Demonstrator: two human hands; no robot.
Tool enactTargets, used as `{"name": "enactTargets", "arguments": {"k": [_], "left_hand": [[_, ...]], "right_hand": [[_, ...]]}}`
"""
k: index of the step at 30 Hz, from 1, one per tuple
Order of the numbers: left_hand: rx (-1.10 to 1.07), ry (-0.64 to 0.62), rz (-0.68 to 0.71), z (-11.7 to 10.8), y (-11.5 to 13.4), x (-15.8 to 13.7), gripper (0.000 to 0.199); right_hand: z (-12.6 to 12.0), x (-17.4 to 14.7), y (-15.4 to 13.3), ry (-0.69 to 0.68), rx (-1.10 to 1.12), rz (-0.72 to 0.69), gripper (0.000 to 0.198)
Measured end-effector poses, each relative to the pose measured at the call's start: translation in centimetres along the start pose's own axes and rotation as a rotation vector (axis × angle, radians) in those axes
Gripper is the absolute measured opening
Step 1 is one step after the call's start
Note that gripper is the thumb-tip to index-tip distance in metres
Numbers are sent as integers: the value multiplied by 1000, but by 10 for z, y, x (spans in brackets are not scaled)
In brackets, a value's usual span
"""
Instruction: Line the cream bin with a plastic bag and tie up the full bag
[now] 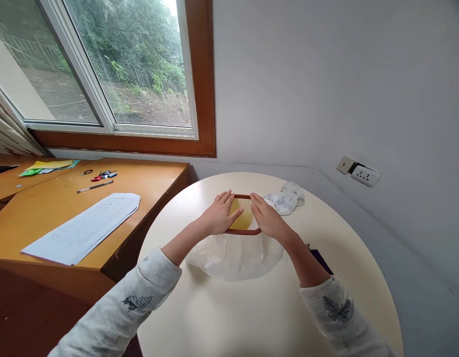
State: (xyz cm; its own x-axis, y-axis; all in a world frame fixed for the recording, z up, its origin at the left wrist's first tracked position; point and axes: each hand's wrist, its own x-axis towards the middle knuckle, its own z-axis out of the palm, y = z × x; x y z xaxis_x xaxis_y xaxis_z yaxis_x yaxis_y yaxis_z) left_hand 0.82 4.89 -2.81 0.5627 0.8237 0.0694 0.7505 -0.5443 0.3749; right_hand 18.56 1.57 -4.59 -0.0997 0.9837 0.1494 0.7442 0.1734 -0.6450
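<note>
One brown rounded-rectangle frame (243, 231) over one yellow sheet (245, 218): your left hand (219, 214) and right hand (267, 218) press flat, fingers extended, grasping nothing. One translucent plastic sheet (235, 258) lies beneath; your hands hide the frame's sides.

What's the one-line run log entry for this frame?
left hand: flat on yellow sheet | right hand: flat on brown frame | clear plastic sheet: nearer edge | crumpled white cloth: right | round table

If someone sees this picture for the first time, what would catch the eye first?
Probably the two hands, left hand and right hand, lying flat on a yellow sheet inside a brown frame at the middle of the round table. Next, the large window at upper left.
</note>
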Motion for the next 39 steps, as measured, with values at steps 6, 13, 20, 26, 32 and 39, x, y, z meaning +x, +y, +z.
{"name": "enactTargets", "arguments": {"k": [6, 13, 20, 26, 32, 39], "left_hand": [[-20, 89, 20, -5, 5, -6, 62], [-179, 8, 88, -21, -8, -64, 47], [-279, -4, 212, -16, -6, -62, 22], [-384, 45, 354, -15, 43, -51, 13], [-507, 202, 411, 11, 106, -9, 11], [-594, 277, 386, 63, 178, 59, 16]], "right_hand": [[1, -3, 8, 91, 111, -11, 60], [-23, -79, 81, 218, -82, 154, 60], [6, -159, 136, -77, -459, 357, 62], [24, -196, 135, -21, -543, 328, 60], [36, -230, 131, 47, -586, 328, 57], [40, -236, 127, 128, -620, 303, 54]]}}
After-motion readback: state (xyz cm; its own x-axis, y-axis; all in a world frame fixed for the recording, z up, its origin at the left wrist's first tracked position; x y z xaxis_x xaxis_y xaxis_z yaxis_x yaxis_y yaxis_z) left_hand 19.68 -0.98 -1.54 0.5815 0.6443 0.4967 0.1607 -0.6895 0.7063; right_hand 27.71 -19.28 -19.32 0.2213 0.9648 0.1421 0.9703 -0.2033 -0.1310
